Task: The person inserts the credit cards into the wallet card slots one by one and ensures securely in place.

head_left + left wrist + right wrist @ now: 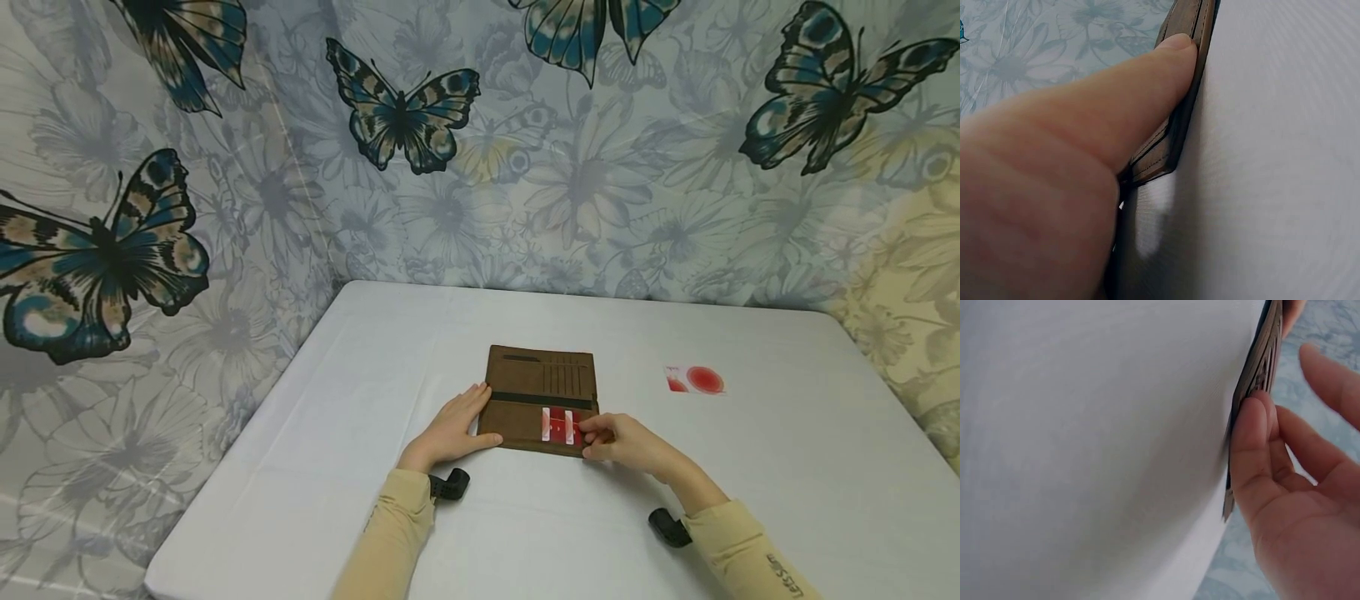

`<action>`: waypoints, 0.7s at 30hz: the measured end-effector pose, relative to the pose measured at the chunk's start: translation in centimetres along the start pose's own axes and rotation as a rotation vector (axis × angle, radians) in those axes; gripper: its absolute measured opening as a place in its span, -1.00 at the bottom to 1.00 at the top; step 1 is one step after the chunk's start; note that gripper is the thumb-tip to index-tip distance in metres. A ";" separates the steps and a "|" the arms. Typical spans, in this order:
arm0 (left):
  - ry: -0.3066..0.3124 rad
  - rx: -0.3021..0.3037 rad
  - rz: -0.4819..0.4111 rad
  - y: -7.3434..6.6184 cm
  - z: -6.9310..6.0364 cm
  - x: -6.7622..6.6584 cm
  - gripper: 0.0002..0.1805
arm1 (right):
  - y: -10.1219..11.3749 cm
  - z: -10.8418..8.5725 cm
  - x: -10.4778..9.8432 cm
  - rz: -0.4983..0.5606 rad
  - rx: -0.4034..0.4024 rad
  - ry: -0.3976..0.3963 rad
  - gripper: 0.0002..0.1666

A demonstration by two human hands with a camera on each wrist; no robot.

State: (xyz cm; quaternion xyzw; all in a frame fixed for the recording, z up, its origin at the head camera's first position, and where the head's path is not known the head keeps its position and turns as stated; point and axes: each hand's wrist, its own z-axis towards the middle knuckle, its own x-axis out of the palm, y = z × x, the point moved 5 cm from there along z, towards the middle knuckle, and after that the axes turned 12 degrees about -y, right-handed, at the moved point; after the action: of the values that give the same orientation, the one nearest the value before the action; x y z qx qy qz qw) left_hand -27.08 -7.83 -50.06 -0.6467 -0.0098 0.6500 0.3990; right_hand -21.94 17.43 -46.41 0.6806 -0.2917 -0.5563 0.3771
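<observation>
A brown wallet point(517, 375) lies spread open on the table, with slim card slots in its far half and a dark band across the middle. Red-and-white cards point(557, 425) sit in the slots of its near half. My left hand point(450, 429) rests on the wallet's left edge, fingers extended; its thumb point(1166, 69) presses the near border. At the right edge, my right hand point(630, 442) pinches the right end of the cards between thumb and curled fingers. In the right wrist view, thumb and fingertips point(1250, 425) meet at the wallet's side, hiding the cards.
A loose card with a red circle point(705, 380) lies to the right of the wallet. White cloth covers the table point(300, 500). Butterfly-patterned fabric point(585, 192) hangs behind and at the sides.
</observation>
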 end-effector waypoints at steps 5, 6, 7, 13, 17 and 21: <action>-0.002 0.002 -0.005 0.0 0.0 0.0 -0.07 | 0.0 -0.1 -0.1 -0.029 -0.024 0.035 -0.37; -0.001 0.001 -0.007 0.0 -0.1 0.0 -0.07 | 0.0 -0.2 -0.1 -0.031 -0.028 0.047 -0.35; 0.001 0.000 -0.007 -0.1 -0.1 0.0 -0.07 | 0.0 -0.3 -0.1 -0.031 -0.031 0.062 -0.33; 0.004 0.000 -0.011 -0.2 -0.2 -0.1 -0.07 | 0.1 -0.7 -0.4 -0.009 -0.038 0.126 -0.28; 0.000 0.000 -0.009 -0.2 -0.1 -0.1 -0.07 | -0.1 -0.8 -0.7 -0.005 -0.038 0.126 -0.32; 0.001 -0.002 -0.012 -0.3 -0.1 -0.2 -0.08 | -0.8 -0.8 -1.2 0.006 -0.047 0.115 -0.40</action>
State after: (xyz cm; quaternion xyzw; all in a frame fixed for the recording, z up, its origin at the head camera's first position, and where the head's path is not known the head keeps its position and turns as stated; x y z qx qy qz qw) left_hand -26.86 -7.83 -49.78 -0.6475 -0.0141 0.6473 0.4019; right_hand -21.45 18.95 -46.36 0.7015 -0.2583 -0.5220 0.4108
